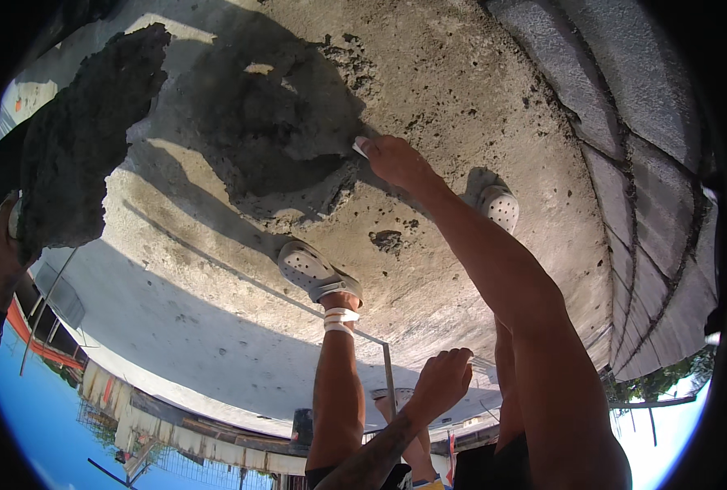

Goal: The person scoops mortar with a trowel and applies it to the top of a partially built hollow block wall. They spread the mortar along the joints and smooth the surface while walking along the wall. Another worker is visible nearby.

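My right hand is closed around a tool's pale end, at the edge of a dark patch of wet mortar on the rough concrete floor. The rest of that tool is lost in shadow and mortar. My left hand hovers low in the middle, fingers curled; whether anything is inside them is hidden. At the far left, another person's hand is beside a ragged, dark, mortar-covered slab, seemingly holding it up. My feet, in light clogs, straddle the floor below the mortar.
A grey block wall with dark joints runs along the right. Mortar crumbs dot the concrete floor. A dark bucket and a fence-like wall show at the bottom. Another person's foot is behind my left hand.
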A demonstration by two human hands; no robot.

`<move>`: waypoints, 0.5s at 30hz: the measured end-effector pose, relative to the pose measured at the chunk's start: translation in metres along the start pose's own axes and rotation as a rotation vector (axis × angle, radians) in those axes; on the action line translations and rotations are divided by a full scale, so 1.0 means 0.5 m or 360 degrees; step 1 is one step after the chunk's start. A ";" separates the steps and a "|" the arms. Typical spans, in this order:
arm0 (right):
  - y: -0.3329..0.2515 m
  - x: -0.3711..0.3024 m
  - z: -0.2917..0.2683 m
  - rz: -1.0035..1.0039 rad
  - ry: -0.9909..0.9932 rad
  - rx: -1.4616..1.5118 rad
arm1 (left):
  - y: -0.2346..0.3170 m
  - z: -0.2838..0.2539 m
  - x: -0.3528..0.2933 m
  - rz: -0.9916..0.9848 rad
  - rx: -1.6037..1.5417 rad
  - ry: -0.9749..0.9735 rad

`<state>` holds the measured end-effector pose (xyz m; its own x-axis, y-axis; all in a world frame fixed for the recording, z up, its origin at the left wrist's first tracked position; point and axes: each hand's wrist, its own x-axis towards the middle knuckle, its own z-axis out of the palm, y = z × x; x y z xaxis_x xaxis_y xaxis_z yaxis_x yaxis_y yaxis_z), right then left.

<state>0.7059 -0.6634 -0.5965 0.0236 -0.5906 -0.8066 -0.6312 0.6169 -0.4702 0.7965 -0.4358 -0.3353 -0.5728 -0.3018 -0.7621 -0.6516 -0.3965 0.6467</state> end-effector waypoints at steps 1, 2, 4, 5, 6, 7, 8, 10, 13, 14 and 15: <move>0.000 -0.007 -0.016 -0.0102 0.0017 -0.0028 | 0.004 -0.005 0.003 -0.0001 -0.0024 -0.0016; 0.006 -0.026 -0.032 -0.0150 0.0067 -0.0066 | 0.006 -0.014 0.004 0.0009 -0.0044 -0.0020; 0.025 -0.080 -0.057 -0.0141 -0.0029 0.0128 | 0.010 -0.031 0.005 0.0014 -0.0110 0.0044; 0.029 -0.106 -0.058 -0.0294 0.0160 0.0053 | 0.008 -0.042 0.010 0.0040 -0.0145 0.0122; 0.028 -0.120 -0.048 -0.0445 0.0346 -0.0018 | 0.006 -0.051 0.015 0.0062 -0.0156 0.0141; 0.021 -0.128 -0.027 -0.0418 0.0486 -0.0027 | 0.009 -0.055 0.016 0.0091 -0.0183 0.0170; 0.008 -0.131 0.002 -0.0391 0.0629 -0.0043 | 0.012 -0.057 0.018 0.0134 -0.0224 0.0221; -0.013 -0.122 0.055 -0.0331 0.0857 -0.0078 | 0.016 -0.064 0.021 0.0143 -0.0239 0.0205; -0.015 -0.157 0.085 -0.0331 0.0910 0.0016 | 0.020 -0.084 0.017 0.0138 -0.0197 0.0235; 0.004 -0.194 0.066 -0.0217 0.0920 -0.0044 | 0.020 -0.094 0.013 0.0075 -0.0175 0.0184; 0.036 -0.244 0.029 -0.0306 0.0913 -0.0088 | 0.020 -0.105 0.008 0.0045 -0.0111 0.0166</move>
<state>0.7029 -0.5726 -0.5120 -0.2710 -0.8845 -0.3798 -0.6967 0.4525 -0.5566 0.8140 -0.4861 -0.3335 -0.5331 -0.4009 -0.7450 -0.5978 -0.4447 0.6670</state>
